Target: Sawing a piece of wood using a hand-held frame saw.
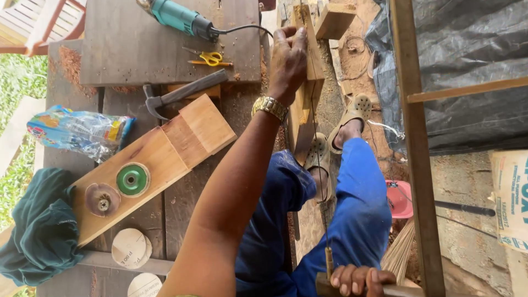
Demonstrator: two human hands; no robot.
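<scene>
Two hands work a saw: the right hand [355, 279], nearest, has its fingers curled tight around the saw handle [352, 289]. Beyond it the thin blade [319, 165] runs up to the plank [303, 104], standing on edge beside the counter [126, 49]. The left hand [287, 63] presses fingers closed over the plank's top.

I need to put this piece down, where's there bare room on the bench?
Bare patches: the grey board left of the scissors, and the planks right of the green disc. Crowded: around the hammer, snack bag and green cloth.
</scene>
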